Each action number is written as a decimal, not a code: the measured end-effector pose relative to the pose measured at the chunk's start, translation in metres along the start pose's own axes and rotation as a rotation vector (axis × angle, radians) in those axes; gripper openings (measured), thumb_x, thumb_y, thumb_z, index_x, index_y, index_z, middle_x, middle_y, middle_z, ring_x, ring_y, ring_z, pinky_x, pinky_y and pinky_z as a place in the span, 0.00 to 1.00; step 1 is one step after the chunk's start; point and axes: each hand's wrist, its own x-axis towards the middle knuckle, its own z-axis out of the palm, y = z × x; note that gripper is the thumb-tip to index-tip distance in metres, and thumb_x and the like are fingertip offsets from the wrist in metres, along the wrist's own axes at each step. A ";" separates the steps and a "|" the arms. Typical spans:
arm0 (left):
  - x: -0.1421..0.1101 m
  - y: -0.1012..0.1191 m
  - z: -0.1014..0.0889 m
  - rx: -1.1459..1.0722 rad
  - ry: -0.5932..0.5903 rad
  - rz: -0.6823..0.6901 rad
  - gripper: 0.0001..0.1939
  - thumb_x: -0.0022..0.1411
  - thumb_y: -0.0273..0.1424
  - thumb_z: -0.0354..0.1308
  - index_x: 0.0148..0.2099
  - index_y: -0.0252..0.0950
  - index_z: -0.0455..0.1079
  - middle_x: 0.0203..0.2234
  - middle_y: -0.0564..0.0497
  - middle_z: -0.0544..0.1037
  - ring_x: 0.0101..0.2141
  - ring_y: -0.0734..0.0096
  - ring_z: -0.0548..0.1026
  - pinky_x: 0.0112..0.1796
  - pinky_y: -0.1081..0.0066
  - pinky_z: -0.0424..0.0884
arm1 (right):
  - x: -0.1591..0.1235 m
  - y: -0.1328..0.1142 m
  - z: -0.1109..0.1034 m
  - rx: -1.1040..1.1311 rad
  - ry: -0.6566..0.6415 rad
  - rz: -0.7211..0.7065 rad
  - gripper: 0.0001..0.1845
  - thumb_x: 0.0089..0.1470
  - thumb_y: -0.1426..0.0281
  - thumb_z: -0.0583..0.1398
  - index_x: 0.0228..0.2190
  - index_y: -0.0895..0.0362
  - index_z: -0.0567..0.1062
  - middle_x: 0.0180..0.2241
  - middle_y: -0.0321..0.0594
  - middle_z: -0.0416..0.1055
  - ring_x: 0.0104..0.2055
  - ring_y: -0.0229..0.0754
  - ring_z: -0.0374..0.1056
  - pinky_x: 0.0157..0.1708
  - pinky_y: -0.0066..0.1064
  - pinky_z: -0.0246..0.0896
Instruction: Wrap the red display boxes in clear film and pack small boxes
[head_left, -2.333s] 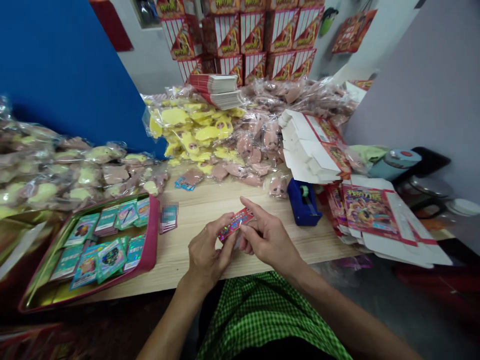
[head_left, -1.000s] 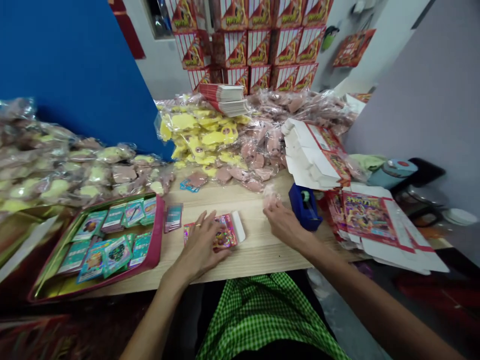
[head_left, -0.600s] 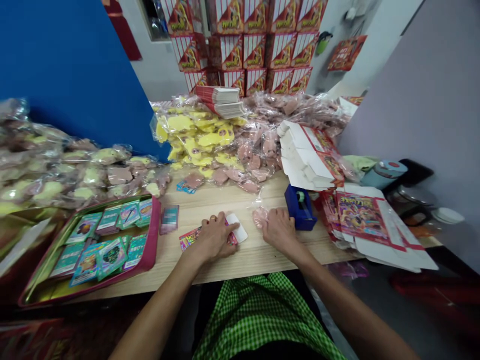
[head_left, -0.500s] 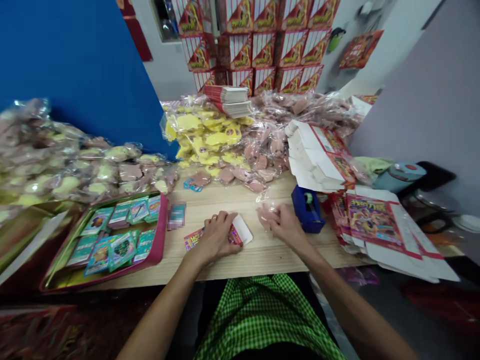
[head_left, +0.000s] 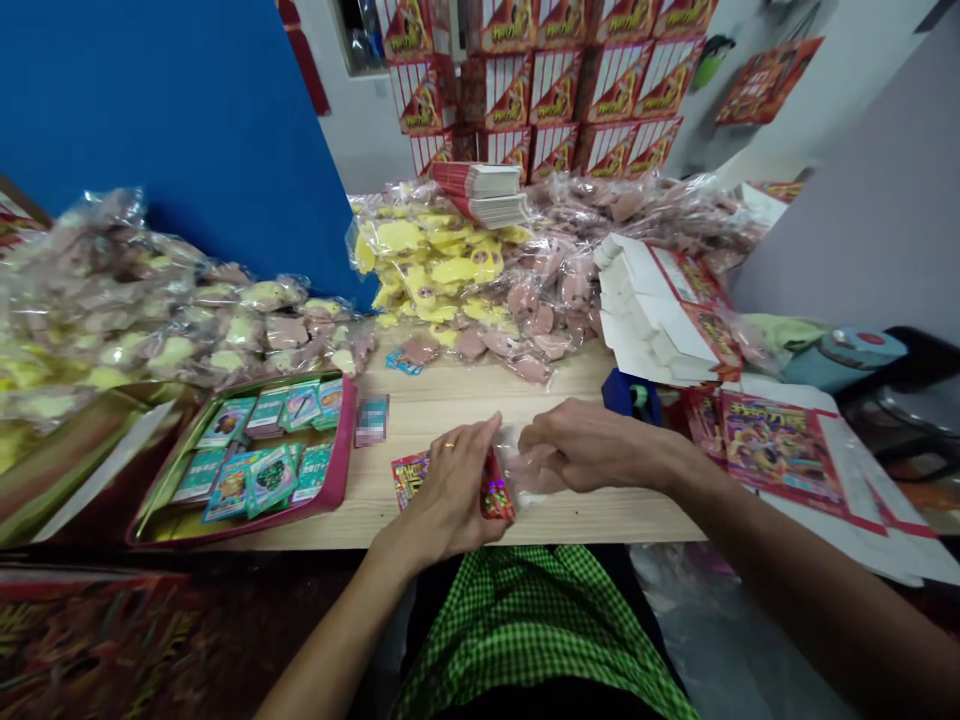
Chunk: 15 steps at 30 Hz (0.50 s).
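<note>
My left hand (head_left: 456, 488) is closed around a small shiny red cardboard box (head_left: 409, 477) lying on the wooden table. Its open end faces right, and the hand hides its middle. My right hand (head_left: 574, 447) pinches a pink piece in a clear plastic bag (head_left: 538, 478) right at that end. How far the bag reaches into the box I cannot tell. Left of the box lies a small teal card (head_left: 372, 420). A pink tin tray (head_left: 346, 440) holding several stacks of teal cards (head_left: 271, 478) is further left.
A blue tape dispenser (head_left: 628, 393) stands behind my right hand. Flattened red-and-white cartons (head_left: 784, 440) lie on the right. Bagged yellow pieces (head_left: 427, 265) and bagged pink pieces (head_left: 559, 290) are heaped at the back, with a stack of red-edged booklets (head_left: 487, 195) on top.
My right hand has moved left with the bagged pink piece, bringing it to the box's open end. My left hand still holds the box. The view has shifted slightly.
</note>
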 end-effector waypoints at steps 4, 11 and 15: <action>0.008 0.012 0.004 -0.064 0.118 -0.001 0.64 0.51 0.36 0.71 0.75 0.40 0.29 0.62 0.36 0.64 0.60 0.42 0.65 0.58 0.45 0.64 | 0.000 -0.011 -0.008 -0.012 0.300 -0.109 0.13 0.55 0.76 0.59 0.43 0.59 0.74 0.41 0.47 0.73 0.40 0.47 0.69 0.41 0.36 0.65; 0.039 0.032 0.011 -0.267 0.235 -0.315 0.68 0.46 0.45 0.75 0.75 0.43 0.30 0.63 0.37 0.64 0.60 0.42 0.65 0.59 0.43 0.62 | -0.012 0.013 -0.022 -0.089 0.942 -0.095 0.10 0.65 0.68 0.51 0.42 0.55 0.72 0.41 0.48 0.73 0.43 0.51 0.71 0.42 0.42 0.65; 0.054 0.024 0.020 -0.269 0.228 -0.376 0.64 0.47 0.53 0.73 0.74 0.40 0.41 0.63 0.37 0.66 0.61 0.43 0.65 0.60 0.43 0.62 | 0.018 0.016 -0.028 -0.128 0.849 -0.075 0.11 0.63 0.70 0.52 0.40 0.57 0.74 0.39 0.47 0.74 0.42 0.50 0.71 0.43 0.40 0.65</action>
